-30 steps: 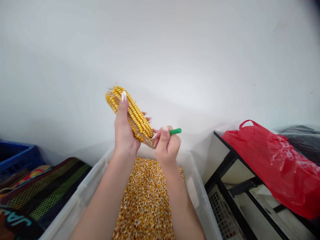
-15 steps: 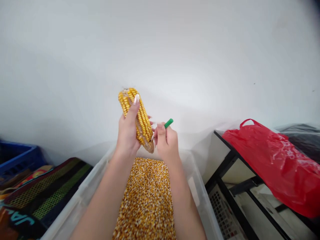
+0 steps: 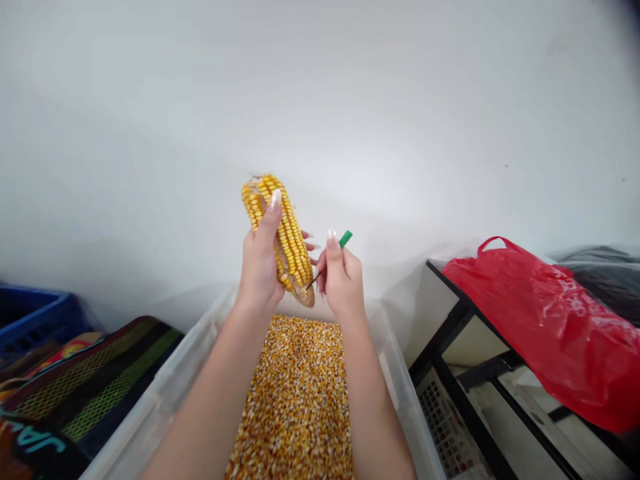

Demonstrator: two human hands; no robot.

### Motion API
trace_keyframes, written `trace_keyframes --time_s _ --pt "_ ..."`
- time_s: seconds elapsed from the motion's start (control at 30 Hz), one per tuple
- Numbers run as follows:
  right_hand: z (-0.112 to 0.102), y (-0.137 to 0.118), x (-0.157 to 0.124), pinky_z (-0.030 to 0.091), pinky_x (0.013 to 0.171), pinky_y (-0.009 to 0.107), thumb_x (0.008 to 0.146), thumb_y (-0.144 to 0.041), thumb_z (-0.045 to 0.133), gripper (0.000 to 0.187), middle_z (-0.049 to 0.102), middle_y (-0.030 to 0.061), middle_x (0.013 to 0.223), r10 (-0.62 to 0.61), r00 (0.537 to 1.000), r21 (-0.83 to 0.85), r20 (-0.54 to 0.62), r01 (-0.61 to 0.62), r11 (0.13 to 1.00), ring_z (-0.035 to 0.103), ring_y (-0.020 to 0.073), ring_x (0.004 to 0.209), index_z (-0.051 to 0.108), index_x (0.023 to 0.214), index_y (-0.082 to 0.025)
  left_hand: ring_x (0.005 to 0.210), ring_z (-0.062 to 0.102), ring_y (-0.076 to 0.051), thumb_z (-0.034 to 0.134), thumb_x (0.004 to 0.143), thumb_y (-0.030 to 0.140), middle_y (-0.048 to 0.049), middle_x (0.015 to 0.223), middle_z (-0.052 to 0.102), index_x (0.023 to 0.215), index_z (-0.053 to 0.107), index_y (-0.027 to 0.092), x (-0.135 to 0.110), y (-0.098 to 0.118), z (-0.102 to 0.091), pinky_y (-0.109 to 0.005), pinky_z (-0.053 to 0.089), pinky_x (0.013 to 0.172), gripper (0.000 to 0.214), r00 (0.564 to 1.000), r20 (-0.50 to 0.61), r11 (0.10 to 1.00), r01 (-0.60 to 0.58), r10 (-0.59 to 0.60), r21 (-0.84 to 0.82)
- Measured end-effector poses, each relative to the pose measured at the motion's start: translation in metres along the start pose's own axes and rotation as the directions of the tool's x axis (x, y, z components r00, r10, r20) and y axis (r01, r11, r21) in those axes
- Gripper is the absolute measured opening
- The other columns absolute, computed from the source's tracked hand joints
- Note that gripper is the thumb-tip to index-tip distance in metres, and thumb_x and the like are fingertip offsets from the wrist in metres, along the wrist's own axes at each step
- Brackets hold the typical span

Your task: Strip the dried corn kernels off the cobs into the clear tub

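Observation:
My left hand (image 3: 263,263) is wrapped round a corn cob (image 3: 290,243), thumb along its front. The cob is tilted, its bare brown end low and to the right, with a strip of kernels gone along one side. In my right hand (image 3: 341,277) is a thin dark-shafted screwdriver (image 3: 346,238) with a green handle end poking out above the fingers. Its tip meets the cob near the bare lower end. Below both hands, loose corn kernels (image 3: 300,393) fill part of a translucent plastic bin (image 3: 395,373).
A white wall (image 3: 320,100) rises behind the bin. To the right, a red plastic bag (image 3: 540,320) lies on a black-framed table (image 3: 450,327), above a white perforated basket (image 3: 445,420). At left are a blue crate (image 3: 50,313) and a striped mesh bag (image 3: 110,380).
Both hands and the cob have shifted slightly right in view. My right hand has drawn a little away from the cob, and the screwdriver's dark shaft now shows.

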State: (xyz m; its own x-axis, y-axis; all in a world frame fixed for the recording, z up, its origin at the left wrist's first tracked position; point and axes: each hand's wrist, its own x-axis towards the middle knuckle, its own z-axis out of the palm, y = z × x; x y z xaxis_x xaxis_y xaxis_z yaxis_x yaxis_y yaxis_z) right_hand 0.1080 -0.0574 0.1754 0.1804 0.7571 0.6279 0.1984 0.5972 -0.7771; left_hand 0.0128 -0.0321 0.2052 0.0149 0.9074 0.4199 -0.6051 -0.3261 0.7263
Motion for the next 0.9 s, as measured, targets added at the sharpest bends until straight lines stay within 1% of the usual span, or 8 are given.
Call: trace_keyframes --time_s 0.1,0.2,0.27,0.43,0.63,0.7,0.83,0.9 --pt "0.002 -0.001 -0.002 0.035 0.039 0.020 0.087 -0.053 0.029 0.045 0.038 -0.0068 0.038 -0.041 0.996 0.084 -0.084 0.048 0.995 0.037 0.0053 0.032 0.042 0.061 -0.019 0.056 0.059 -0.015 0.050 0.070 0.060 -0.0031 0.067 0.059 0.096 0.052 0.019 0.004 0.001 -0.007 -0.025 0.048 0.048 0.049 1.000 -0.026 0.999 0.009 -0.010 -0.039" --pt "0.004 -0.002 -0.003 0.045 0.055 0.022 0.088 -0.051 0.030 0.043 0.039 -0.0078 0.039 -0.137 0.978 0.107 -0.159 0.155 0.982 0.039 0.0043 0.034 0.044 0.063 -0.019 0.056 0.060 -0.015 0.051 0.069 0.061 -0.0032 0.067 0.059 0.097 0.052 0.020 0.008 0.002 -0.012 -0.025 0.048 0.049 0.050 0.998 -0.056 0.998 0.000 -0.004 -0.065" --pt "0.005 -0.001 -0.004 0.047 0.059 0.023 0.088 -0.050 0.030 0.042 0.041 -0.0075 0.041 -0.164 0.976 0.104 -0.140 0.179 0.978 0.041 0.0043 0.035 0.044 0.064 -0.019 0.057 0.059 -0.015 0.050 0.068 0.062 -0.0032 0.068 0.059 0.097 0.051 0.020 0.008 0.003 -0.014 -0.025 0.048 0.048 0.051 0.998 -0.068 0.997 0.001 -0.006 -0.081" --pt "0.005 0.002 -0.004 0.041 0.045 0.019 0.089 -0.050 0.028 0.043 0.043 -0.0057 0.044 -0.148 0.989 0.055 -0.008 0.148 0.987 0.043 0.0045 0.037 0.044 0.065 -0.018 0.058 0.059 -0.016 0.051 0.067 0.062 -0.0035 0.069 0.058 0.098 0.051 0.021 0.005 0.004 -0.011 -0.026 0.049 0.048 0.052 0.997 -0.074 0.996 0.022 -0.029 -0.092" --pt "0.003 0.004 -0.003 0.033 0.036 0.018 0.088 -0.053 0.029 0.045 0.039 -0.0058 0.040 -0.058 0.998 0.013 0.024 0.058 0.998 0.038 0.0050 0.033 0.041 0.061 -0.019 0.057 0.059 -0.016 0.049 0.069 0.061 -0.0029 0.072 0.056 0.098 0.052 0.020 0.004 0.002 -0.008 -0.028 0.048 0.046 0.050 0.995 -0.094 0.996 0.028 -0.036 -0.083" --pt "0.002 0.004 -0.003 0.037 0.040 0.018 0.088 -0.052 0.028 0.045 0.039 -0.0063 0.040 -0.080 0.997 0.021 -0.005 0.081 0.997 0.039 0.0049 0.033 0.041 0.061 -0.019 0.058 0.059 -0.016 0.050 0.069 0.061 -0.0033 0.073 0.056 0.097 0.052 0.020 0.005 0.001 -0.009 -0.028 0.048 0.046 0.050 0.995 -0.094 0.997 0.019 -0.027 -0.078" --pt "0.002 0.004 -0.003 0.048 0.060 0.023 0.090 -0.049 0.024 0.044 0.040 -0.0066 0.043 -0.166 0.984 -0.011 -0.069 0.165 0.986 0.041 0.0044 0.037 0.042 0.063 -0.019 0.057 0.059 -0.016 0.051 0.067 0.062 -0.0045 0.070 0.058 0.096 0.052 0.019 0.008 0.000 -0.012 -0.026 0.047 0.045 0.052 0.994 -0.111 0.998 -0.001 -0.006 -0.063" --pt "0.002 0.003 -0.003 0.047 0.058 0.022 0.090 -0.048 0.025 0.043 0.042 -0.0061 0.044 -0.178 0.983 -0.009 -0.045 0.178 0.984 0.042 0.0046 0.038 0.043 0.065 -0.019 0.057 0.059 -0.016 0.052 0.067 0.062 -0.0046 0.069 0.058 0.095 0.052 0.019 0.008 0.001 -0.012 -0.025 0.047 0.045 0.052 0.993 -0.114 0.998 -0.001 -0.007 -0.064"
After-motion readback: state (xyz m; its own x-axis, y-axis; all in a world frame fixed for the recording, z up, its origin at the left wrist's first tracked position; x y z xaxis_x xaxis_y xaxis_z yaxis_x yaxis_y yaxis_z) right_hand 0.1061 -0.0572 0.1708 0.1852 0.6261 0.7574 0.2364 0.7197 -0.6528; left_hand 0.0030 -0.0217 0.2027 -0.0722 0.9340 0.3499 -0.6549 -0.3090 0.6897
